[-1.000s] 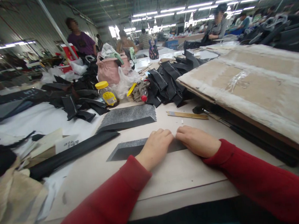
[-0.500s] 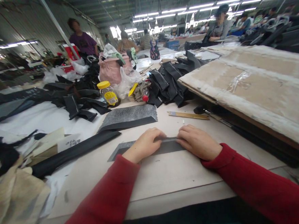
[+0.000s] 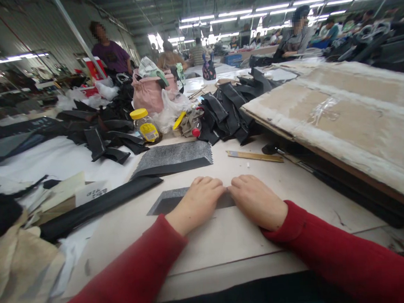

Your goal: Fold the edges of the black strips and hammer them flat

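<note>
Since the last look, both my hands have slid back toward me and flattened out. My left hand (image 3: 195,205) and my right hand (image 3: 257,198) lie palm down with the fingers together, their fingertips almost meeting in the middle. Neither hand is pinching or gripping anything; they are open and pressing flat on the grey felt strip (image 3: 171,202), which lies on the pale cutting table (image 3: 228,235) just in front of me, at the lower centre of the frame. Its left end sticks out beyond my left hand, and most of the rest is hidden under my palms, so I cannot tell how its right end lies.

Just beyond my fingertips lies a wider grey felt panel (image 3: 171,158) with a dark band along its near edge. To my left, a long black strip (image 3: 98,209) rests flat on the white sheet (image 3: 50,162). From how things lie, the piece under my hands looks still in work, while the panel beyond seems to have its dark edge already in place.

Much looks left: black pieces sit heaped at the centre (image 3: 227,115) and at the left (image 3: 103,130). A wooden ruler (image 3: 254,156) lies untouched to the right of the panel, and a jar with a yellow lid (image 3: 145,125) stands further up, beside a pink bag (image 3: 151,92).
</note>
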### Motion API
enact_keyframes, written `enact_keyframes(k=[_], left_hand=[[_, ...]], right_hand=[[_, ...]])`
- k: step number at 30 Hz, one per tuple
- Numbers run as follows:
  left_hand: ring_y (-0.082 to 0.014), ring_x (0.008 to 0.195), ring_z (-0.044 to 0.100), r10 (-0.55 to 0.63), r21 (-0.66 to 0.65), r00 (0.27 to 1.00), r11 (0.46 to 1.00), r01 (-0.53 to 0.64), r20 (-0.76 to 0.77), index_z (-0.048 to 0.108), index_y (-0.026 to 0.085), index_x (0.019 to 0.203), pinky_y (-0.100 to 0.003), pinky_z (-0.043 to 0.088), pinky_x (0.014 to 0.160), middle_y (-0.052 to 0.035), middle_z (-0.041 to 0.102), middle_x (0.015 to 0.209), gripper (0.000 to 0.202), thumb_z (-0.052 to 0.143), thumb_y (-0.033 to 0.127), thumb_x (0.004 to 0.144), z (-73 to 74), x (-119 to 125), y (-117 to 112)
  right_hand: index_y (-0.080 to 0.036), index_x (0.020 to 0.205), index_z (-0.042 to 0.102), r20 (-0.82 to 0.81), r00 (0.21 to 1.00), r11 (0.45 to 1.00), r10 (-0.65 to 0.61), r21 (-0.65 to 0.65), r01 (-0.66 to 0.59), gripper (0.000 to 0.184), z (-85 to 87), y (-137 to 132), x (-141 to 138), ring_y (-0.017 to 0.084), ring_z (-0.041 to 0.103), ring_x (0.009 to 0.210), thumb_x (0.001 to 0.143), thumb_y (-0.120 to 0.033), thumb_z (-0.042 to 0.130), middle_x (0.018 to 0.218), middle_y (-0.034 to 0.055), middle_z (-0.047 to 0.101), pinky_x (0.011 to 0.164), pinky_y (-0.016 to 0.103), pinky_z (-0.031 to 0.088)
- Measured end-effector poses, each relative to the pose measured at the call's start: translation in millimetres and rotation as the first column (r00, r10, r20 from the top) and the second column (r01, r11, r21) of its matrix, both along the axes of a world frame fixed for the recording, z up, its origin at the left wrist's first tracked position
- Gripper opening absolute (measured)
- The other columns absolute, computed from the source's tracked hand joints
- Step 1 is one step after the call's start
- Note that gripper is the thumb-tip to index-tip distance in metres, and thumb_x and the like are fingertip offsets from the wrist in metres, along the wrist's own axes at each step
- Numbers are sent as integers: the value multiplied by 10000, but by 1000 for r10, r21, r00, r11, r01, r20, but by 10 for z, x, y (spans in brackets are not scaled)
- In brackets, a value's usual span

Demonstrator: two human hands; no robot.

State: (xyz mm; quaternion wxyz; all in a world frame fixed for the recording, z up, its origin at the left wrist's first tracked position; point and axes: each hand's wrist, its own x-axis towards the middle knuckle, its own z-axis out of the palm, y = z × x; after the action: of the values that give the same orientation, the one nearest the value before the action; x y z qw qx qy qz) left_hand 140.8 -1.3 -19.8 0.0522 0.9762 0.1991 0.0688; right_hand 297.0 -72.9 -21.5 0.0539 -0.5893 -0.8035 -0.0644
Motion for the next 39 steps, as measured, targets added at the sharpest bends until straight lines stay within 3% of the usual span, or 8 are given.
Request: enact_keyframes(k=[4, 9, 13, 21, 26, 30, 33, 39], left_hand=[[-185, 964, 486, 42, -77, 997, 996, -37, 60, 563, 205, 1025, -330, 384, 863, -40, 567, 1017, 223, 411, 160, 869, -47, -56, 38], [-188, 1026, 484, 125, -198, 974, 976, -88, 187, 528, 201, 1131, -334, 389, 915, -53, 559, 1085, 287, 478, 217, 848, -98, -136, 161], [-173, 999, 506, 163, -249, 952, 964, -97, 258, 563, 171, 1085, -311, 400, 912, -55, 581, 1047, 254, 459, 178, 854, -137, -129, 187], [-173, 943, 510, 157, -207, 949, 973, -101, 274, 600, 183, 991, -313, 413, 873, -30, 585, 971, 194, 505, 153, 825, -190, -81, 173], [-165, 918, 498, 120, -123, 967, 988, -94, 224, 607, 194, 953, -302, 410, 845, -24, 573, 951, 163, 481, 169, 852, -177, -97, 171], [-167, 912, 489, 76, -29, 990, 997, -73, 115, 603, 187, 930, -296, 408, 822, -33, 564, 957, 171, 439, 185, 881, -115, -104, 144], [-178, 940, 480, 12, 47, 1000, 999, -13, 22, 580, 184, 1001, -317, 397, 834, -43, 560, 1004, 205, 404, 173, 896, -56, -133, 109], [-178, 1000, 471, 22, -17, 999, 1000, -21, 41, 523, 213, 1135, -326, 392, 870, -38, 546, 1078, 274, 399, 168, 895, -66, -225, 111]], right_hand=[[-145, 803, 589, 13, 996, 994, -93, 53, 93, 139, -30, 14, -99, 240, 500, 798, 847, -231, 489, 813, 97, 566, 668, 348, 378], [-150, 823, 573, -58, 991, 993, -118, 5, 118, 143, -27, 10, 104, 223, 502, 817, 850, -263, 490, 846, 92, 567, 743, 337, 392], [-139, 890, 591, -165, 977, 991, -136, -23, 134, 140, -41, -8, 183, 221, 500, 848, 831, -182, 472, 879, 100, 569, 791, 348, 395], [-133, 1057, 572, -411, 912, 999, -1, -40, -17, 411, -139, 61, 122, 184, 481, 943, 723, 21, 389, 993, 89, 569, 858, 318, 397], [-122, 988, 596, -329, 944, 999, 13, -30, -24, 359, -99, 42, 83, 189, 477, 920, 729, 25, 395, 948, 89, 568, 832, 318, 403], [-123, 825, 607, -99, 995, 999, 33, 0, -33, 182, -42, 38, -19, 210, 482, 821, 813, -69, 434, 837, 88, 564, 774, 329, 405], [-137, 768, 588, 22, 999, 999, 28, 41, -29, 163, -28, 66, -91, 220, 482, 780, 845, -129, 444, 796, 85, 557, 728, 335, 399], [-133, 827, 576, -46, 999, 1000, 0, 7, 1, 141, -52, 106, -141, 206, 474, 798, 837, -88, 443, 836, 79, 551, 763, 317, 386]])
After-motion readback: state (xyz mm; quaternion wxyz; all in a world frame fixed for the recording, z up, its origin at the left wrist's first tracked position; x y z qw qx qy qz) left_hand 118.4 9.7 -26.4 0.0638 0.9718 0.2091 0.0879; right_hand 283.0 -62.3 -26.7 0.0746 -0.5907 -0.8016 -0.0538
